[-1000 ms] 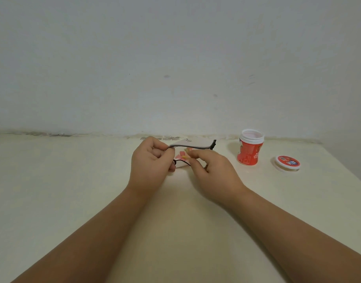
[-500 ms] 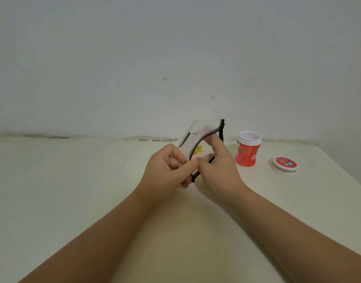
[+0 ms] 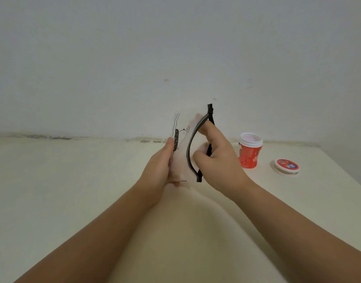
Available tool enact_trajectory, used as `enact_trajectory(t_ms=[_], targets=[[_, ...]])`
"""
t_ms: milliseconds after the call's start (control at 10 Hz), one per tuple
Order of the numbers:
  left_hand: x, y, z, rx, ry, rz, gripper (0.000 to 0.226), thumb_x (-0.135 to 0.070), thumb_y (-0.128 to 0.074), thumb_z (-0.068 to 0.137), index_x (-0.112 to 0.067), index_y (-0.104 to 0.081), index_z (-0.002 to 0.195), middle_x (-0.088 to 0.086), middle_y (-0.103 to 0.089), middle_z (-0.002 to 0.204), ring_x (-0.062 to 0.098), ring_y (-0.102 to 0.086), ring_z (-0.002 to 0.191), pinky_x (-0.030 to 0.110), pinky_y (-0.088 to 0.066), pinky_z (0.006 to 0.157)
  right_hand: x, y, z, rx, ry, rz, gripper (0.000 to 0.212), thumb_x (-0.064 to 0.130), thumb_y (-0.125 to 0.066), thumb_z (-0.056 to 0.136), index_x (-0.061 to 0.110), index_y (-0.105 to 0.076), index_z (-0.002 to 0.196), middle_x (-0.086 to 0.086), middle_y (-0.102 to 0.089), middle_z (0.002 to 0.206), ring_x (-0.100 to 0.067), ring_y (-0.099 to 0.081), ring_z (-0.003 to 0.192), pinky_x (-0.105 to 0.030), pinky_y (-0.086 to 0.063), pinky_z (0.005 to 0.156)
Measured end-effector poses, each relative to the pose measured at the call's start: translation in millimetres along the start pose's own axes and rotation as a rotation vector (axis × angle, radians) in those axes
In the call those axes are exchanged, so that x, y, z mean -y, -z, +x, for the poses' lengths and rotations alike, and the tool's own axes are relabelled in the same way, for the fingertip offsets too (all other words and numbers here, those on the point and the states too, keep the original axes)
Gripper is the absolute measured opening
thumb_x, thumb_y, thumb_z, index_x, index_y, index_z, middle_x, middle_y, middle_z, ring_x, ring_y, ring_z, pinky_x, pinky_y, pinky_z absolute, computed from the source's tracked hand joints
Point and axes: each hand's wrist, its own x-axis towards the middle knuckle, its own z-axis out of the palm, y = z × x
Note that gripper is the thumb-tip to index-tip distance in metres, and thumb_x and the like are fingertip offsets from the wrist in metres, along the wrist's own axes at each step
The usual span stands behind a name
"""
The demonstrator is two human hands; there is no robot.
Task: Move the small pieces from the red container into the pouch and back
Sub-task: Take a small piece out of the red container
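**Pouch held upright, mouth spread by your right hand**

You hold the pouch (image 3: 181,154) up off the table (image 3: 73,180), standing on end between both hands. Your left hand (image 3: 157,166) grips its left side: the thumb lies up the near face, the other fingers are hidden behind it. Your right hand (image 3: 218,160) clamps the black zipper (image 3: 190,148) edge on the right. Its forefinger (image 3: 208,129) hooks in between the two zipper strips, and its thumb (image 3: 198,158) curls against the near strip, so the mouth gapes to the right. You cannot tell whether any pieces are inside.

The red container (image 3: 249,154) stands upright and uncapped just right of your right hand, not touching it. Its lid (image 3: 285,166) lies flat farther right, apart from it.
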Motion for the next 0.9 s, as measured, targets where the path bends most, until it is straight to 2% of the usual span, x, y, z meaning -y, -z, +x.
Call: enact_trajectory(t_ms=[100, 200, 300, 400, 500, 600, 700, 800, 900], targets=[[-4.7, -0.7, -6.9, 0.084, 0.004, -0.013, 0.069, -0.073, -0.033, 0.090, -0.015, -0.071, 0.093, 0.018, -0.059, 0.077, 0.025, -0.054, 0.049, 0.025, -0.028, 0.043, 10.9, 7.0, 11.6, 0.081, 0.037, -0.045, 0.066, 0.001, -0.046, 0.074, 0.035, -0.053, 0.130, 0.004, -0.066, 0.121, -0.025, -0.057, 0.065, -0.021, -0.047, 0.061], [-9.0, 0.3, -10.2, 0.089, 0.021, -0.058, 0.069, -0.075, -0.029, 0.088, -0.020, -0.067, 0.076, 0.009, -0.053, 0.058, 0.019, -0.049, 0.040, 0.022, -0.021, 0.039, 23.4, 11.5, 27.4, 0.169, 0.049, -0.170, 0.063, 0.009, -0.056, 0.079, 0.037, -0.047, 0.134, 0.018, -0.057, 0.128, -0.009, -0.054, 0.052, -0.015, -0.042, 0.060], [-7.8, -6.6, -10.6, 0.048, 0.008, -0.053, 0.070, -0.077, -0.028, 0.087, -0.021, -0.068, 0.074, 0.012, -0.052, 0.059, 0.019, -0.046, 0.037, 0.028, -0.022, 0.046, 31.7, 17.4, 32.1, 0.326, 0.022, -0.320, 0.039, 0.019, -0.060, 0.084, 0.035, -0.057, 0.119, 0.026, -0.062, 0.099, 0.015, -0.053, 0.059, -0.003, -0.037, 0.056], [-5.5, -31.4, -4.5, -0.003, 0.033, -0.022, 0.072, -0.073, -0.026, 0.091, -0.016, -0.070, 0.089, 0.012, -0.055, 0.061, 0.017, -0.045, 0.036, 0.026, -0.027, 0.046, 29.9, 36.1, 34.2, 0.447, -0.038, -0.561, 0.021, 0.019, -0.057, 0.086, 0.030, -0.063, 0.103, 0.023, -0.061, 0.084, 0.005, -0.058, 0.074, -0.008, -0.041, 0.057], [-7.9, -46.7, 5.0, -0.021, 0.038, 0.021, 0.068, -0.070, -0.025, 0.093, -0.016, -0.066, 0.088, 0.010, -0.057, 0.057, 0.015, -0.043, 0.033, 0.020, -0.029, 0.039, 30.2, 42.8, 34.6, 0.466, -0.076, -0.806, 0.015, 0.022, -0.056, 0.088, 0.016, -0.061, 0.100, 0.005, -0.063, 0.095, -0.015, -0.062, 0.080, -0.023, -0.047, 0.062], [-7.7, -52.4, 9.6, -0.062, 0.067, 0.074, 0.064, -0.069, -0.028, 0.093, -0.019, -0.067, 0.091, -0.001, -0.061, 0.056, 0.014, -0.050, 0.036, 0.017, -0.033, 0.038, 34.5, 36.7, 28.6, 0.560, -0.104, -1.003, 0.013, 0.017, -0.050, 0.090, 0.015, -0.050, 0.077, -0.002, -0.049, 0.079, -0.022, -0.053, 0.069, -0.025, -0.038, 0.053], [-1.0, -50.8, 10.6, -0.078, 0.085, 0.065, 0.054, -0.066, -0.031, 0.095, -0.025, -0.066, 0.088, -0.009, -0.064, 0.052, 0.010, -0.056, 0.034, 0.015, -0.036, 0.035, 38.0, 31.4, 25.3, 0.617, -0.205, -1.064, 0.036, 0.015, -0.049, 0.093, 0.017, -0.036, 0.060, 0.002, -0.039, 0.063, -0.013, -0.036, 0.052, -0.020, -0.031, 0.050], [5.4, -44.6, 11.9, -0.043, 0.093, 0.013, 0.049, -0.065, -0.038, 0.094, -0.028, -0.068, 0.084, -0.013, -0.066, 0.054, 0.009, -0.063, 0.050, 0.019, -0.047, 0.054, 40.3, 29.2, 21.6, 0.670, -0.202, -1.078, 0.039, 0.016, -0.049, 0.095, 0.016, -0.034, 0.058, 0.002, -0.037, 0.060, -0.009, -0.031, 0.050, -0.019, -0.029, 0.047], [7.2, -41.3, 16.7, -0.014, 0.153, -0.064, 0.034, -0.057, -0.048, 0.094, -0.032, -0.070, 0.088, -0.013, -0.076, 0.075, 0.007, -0.071, 0.075, 0.024, -0.053, 0.070, 42.2, 26.1, 19.7, 0.726, -0.114, -1.144, 0.040, 0.012, -0.047, 0.095, 0.016, -0.033, 0.058, 0.002, -0.036, 0.061, -0.015, -0.034, 0.052, -0.017, -0.026, 0.047]])
